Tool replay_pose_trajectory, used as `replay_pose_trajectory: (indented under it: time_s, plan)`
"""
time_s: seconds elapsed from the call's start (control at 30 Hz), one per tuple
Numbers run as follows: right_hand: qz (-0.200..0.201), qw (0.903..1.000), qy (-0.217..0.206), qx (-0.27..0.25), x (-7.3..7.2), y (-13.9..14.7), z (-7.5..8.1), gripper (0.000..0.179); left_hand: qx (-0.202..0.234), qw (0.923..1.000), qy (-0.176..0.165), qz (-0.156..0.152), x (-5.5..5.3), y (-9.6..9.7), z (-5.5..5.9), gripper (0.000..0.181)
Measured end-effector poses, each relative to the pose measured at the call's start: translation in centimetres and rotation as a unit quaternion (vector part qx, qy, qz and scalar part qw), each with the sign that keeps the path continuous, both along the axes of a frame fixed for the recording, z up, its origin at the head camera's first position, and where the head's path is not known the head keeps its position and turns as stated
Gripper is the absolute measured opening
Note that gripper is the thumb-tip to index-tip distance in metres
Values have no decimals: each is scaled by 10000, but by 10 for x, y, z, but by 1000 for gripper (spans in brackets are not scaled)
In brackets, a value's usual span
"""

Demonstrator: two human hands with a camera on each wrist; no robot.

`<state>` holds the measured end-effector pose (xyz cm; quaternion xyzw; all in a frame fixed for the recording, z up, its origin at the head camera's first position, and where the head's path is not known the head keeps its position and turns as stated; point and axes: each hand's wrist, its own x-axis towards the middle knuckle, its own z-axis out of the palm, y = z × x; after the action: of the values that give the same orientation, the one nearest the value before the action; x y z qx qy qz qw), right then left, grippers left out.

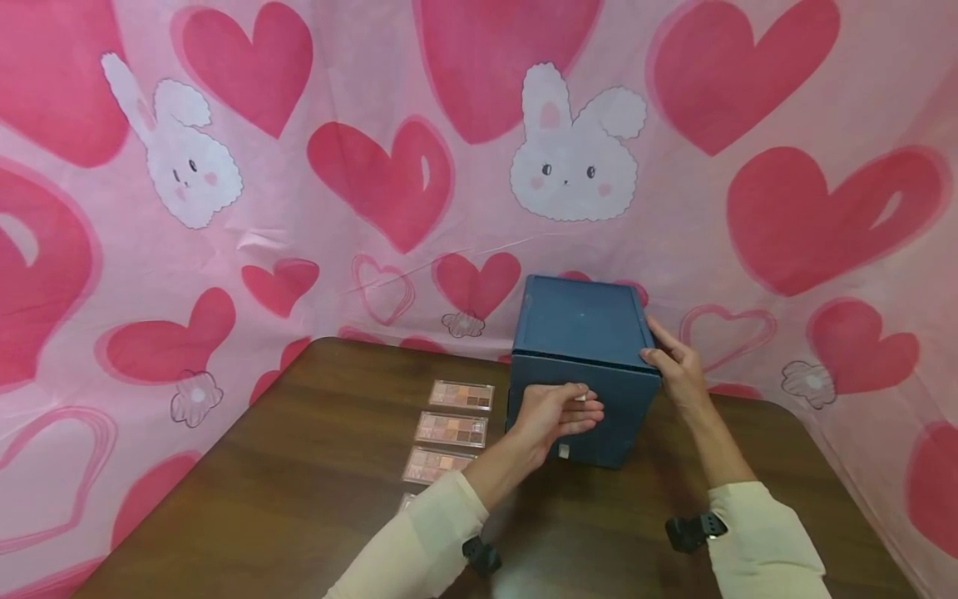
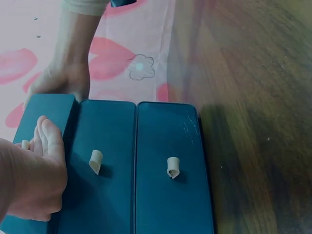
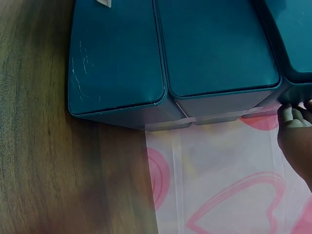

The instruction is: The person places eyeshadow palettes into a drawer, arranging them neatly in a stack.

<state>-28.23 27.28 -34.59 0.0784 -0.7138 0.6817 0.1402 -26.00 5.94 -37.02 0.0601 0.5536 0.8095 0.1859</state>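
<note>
A dark blue drawer box (image 1: 587, 320) stands on the table, with its drawer fronts facing me. My left hand (image 1: 550, 416) is at the top drawer (image 2: 46, 109), its thumb and fingers around the small pale pull tab (image 2: 25, 144). In the left wrist view that drawer front stands slightly forward of the other two. The middle drawer (image 2: 107, 126) and bottom drawer (image 2: 165, 129) sit flush, each with a curled pale tab. My right hand (image 1: 681, 374) holds the box's upper right side, its thumb near the top front corner; part of its fingers is hidden behind the box.
Left of the box, eyeshadow palettes (image 1: 451, 429) with clear lids lie in a column on the brown wooden table (image 1: 299, 482). The nearest is mostly hidden by my left sleeve. A pink heart-and-rabbit cloth (image 1: 464, 191) hangs close behind the box.
</note>
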Motion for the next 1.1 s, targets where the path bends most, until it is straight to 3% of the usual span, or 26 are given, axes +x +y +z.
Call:
replay_pose_trajectory:
  time_s: [0.33,0.77,0.87,1.1]
  plan:
    - [171,9987,370,-316,0,0,-3,60,-92,9998,117,-140,15,-4,-1,29]
    - [170,9991,176,-348,1,0,-4,63,-95,9993,147,-327,35,-15,-3,30]
    - [77,9998,90,-180,2,1,-4,62,-45,9994,126,-334,40,-16,-4,30]
    - [128,9993,-47,-343,3,0,-3,63,74,9994,185,-282,53,-17,-4,31]
